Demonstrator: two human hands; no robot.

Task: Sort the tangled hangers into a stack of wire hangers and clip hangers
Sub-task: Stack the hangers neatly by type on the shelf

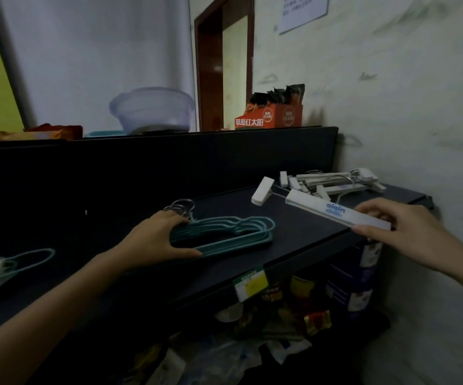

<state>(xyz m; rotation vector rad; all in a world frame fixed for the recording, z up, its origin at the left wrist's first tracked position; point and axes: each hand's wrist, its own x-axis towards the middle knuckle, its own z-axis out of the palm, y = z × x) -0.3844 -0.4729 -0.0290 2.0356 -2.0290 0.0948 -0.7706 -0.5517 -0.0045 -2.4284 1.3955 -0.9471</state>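
A stack of teal wire hangers (238, 232) lies flat in the middle of the dark shelf (302, 226). My left hand (155, 240) rests on the stack's left end, thumb along its front edge, near the metal hooks (181, 208). My right hand (402, 232) pinches the right end of a white clip hanger (322, 209) and holds it above the shelf, its clip (262, 194) pointing left. A pile of white clip hangers (333, 183) lies at the shelf's back right. At the far left a tangle of teal and white hangers (2, 268) remains.
A dark back panel (169, 162) rises behind the shelf. On top of it stand a clear plastic bowl (152, 111) and an orange snack box (269, 115). The wall (419, 107) closes the right side. Packaged goods (294, 301) fill the shelf below.
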